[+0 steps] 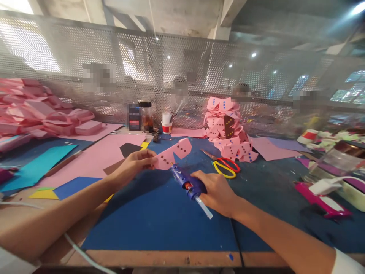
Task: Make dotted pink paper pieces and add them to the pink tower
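A lamp (358,8) glares upper right while windowlight glows through the blurred perforated screen (194,68)

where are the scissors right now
In the head view, the scissors lie right of centre on the blue work surface, between the right hand and the pile of spotted pink pieces.

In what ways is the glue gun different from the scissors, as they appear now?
The glue gun is held in the right hand, while the scissors lie unheld on the blue work surface. The glue gun is blue-purple; the scissors have one red and one yellow handle loop. A pale stick protrudes from the glue gun's rear; the scissors have narrow blades. Both are hand tools.
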Available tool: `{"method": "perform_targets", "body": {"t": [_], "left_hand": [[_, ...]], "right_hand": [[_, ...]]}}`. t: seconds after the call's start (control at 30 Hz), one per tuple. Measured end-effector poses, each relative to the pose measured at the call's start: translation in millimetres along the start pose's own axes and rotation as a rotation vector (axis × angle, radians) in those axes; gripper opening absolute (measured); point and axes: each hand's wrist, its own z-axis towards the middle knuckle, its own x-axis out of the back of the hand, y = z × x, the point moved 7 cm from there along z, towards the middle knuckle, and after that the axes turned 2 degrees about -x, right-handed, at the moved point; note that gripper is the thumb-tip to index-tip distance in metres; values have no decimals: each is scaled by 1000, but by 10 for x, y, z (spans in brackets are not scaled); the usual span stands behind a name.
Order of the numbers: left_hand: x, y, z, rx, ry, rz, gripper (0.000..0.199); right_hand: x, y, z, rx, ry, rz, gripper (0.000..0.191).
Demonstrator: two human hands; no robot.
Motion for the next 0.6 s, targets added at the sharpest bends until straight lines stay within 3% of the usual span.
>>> {"method": "perform_targets", "body": {"t": [0.17,0.6], "left_hand": [[-117,-5,-50,16,-25,-18,18],[-94,-32,-45,11,-16,-17,21]], "right_hand": [[-32,-29,-29,26,-48,12,31],[-96,-43,-25,13,-123,-12,30]]}}
